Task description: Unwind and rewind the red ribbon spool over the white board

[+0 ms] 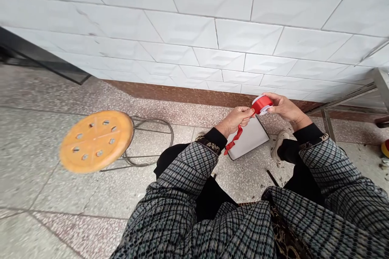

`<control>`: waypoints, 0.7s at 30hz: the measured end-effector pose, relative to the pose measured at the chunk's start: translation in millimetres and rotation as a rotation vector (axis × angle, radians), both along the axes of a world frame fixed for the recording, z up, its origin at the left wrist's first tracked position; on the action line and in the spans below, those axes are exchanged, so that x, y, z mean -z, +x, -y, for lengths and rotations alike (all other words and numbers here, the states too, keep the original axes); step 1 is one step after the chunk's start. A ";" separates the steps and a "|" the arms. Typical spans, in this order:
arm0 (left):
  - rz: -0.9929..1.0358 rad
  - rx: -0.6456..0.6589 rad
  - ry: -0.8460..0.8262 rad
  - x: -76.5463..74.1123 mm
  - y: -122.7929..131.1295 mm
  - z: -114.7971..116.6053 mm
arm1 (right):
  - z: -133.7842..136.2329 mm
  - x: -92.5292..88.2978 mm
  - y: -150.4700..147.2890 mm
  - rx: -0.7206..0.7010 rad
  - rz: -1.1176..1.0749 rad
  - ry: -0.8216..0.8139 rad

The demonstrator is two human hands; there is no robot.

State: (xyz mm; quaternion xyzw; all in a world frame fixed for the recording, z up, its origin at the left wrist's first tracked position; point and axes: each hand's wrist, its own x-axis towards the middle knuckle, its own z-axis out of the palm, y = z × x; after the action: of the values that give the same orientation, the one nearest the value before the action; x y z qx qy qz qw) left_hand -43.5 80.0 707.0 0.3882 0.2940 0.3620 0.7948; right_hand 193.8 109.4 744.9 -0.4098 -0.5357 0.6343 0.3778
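The person's right hand (285, 109) has its grip closed around a spool of red ribbon (261, 104), fingers curled over the spool's white-flanged rim, held in the air above the floor. The left hand (234, 121) grips a length of the ribbon close beside the spool, and a loose red tail (234, 139) hangs down from that fist, crinkled. Below the hands, a flat white panel (249, 137) lies tilted across the terrazzo floor (39, 162), just beside a light-coloured shoe (278, 144). A round orange stool (96, 141) with holes in its seat and wire legs stands well to the left. White tiles (182, 28) cover the wall above a brown skirting band (182, 95).
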 end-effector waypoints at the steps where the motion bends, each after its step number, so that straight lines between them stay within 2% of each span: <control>1: 0.010 -0.006 -0.011 -0.4 0.3 0.1 | 0.9 1.3 -2.8 0.001 -0.020 -0.012; 5: 0.048 -0.029 -0.014 -1.7 0.5 0.7 | 2.6 4.8 -10.0 0.005 -0.072 -0.032; 11: 0.100 0.025 -0.032 0.8 -0.1 1.8 | 7.5 12.3 -18.9 -0.057 -0.160 -0.030; 16: 0.188 0.015 -0.078 1.1 1.7 9.8 | 22.3 24.6 -39.3 0.008 -0.290 -0.036; 18: 0.208 -0.006 -0.064 0.5 2.0 12.5 | 23.9 25.2 -40.6 0.004 -0.274 -0.025; 21: 0.183 -0.021 -0.047 1.0 0.3 11.8 | 16.9 17.6 -29.3 -0.066 -0.092 0.037</control>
State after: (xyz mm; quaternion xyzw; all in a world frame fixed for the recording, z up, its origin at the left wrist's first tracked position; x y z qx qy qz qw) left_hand -43.2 68.2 706.0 0.3318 0.2329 0.3974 0.8233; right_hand 164.5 92.6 727.4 -0.3554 -0.5427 0.6544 0.3885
